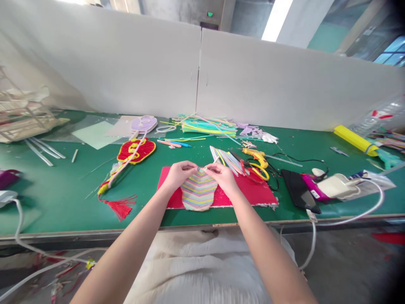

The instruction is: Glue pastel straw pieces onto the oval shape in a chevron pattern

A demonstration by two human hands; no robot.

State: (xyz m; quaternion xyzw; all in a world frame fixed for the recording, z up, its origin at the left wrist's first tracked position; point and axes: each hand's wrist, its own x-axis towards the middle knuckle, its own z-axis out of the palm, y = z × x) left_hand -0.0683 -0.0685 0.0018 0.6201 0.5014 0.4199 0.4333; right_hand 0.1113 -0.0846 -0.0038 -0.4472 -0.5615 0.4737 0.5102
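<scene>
A pastel striped panel [199, 192], its bands forming a zigzag, lies over a red board [249, 196] at the front of the table. My left hand [182, 174] pinches the panel's top edge, thumb and forefinger together. Close by on the other side, my right hand [222, 176] pinches the same edge. Whether a small strip is also between the fingertips is too small to tell. Just beyond the right hand lie loose striped strips [232, 161]. Yellow-handled scissors [260, 172] rest on the board's right part, with a yellow glue gun [256, 156] behind them.
A red fan-shaped piece [136, 151] with a red tassel [119, 207] lies left. Bundled pastel pipe cleaners [209, 125] are at the back. A black phone [299, 190] and white charger [337, 185] sit right, cables hanging over the front edge. A white partition [142, 63] stands behind.
</scene>
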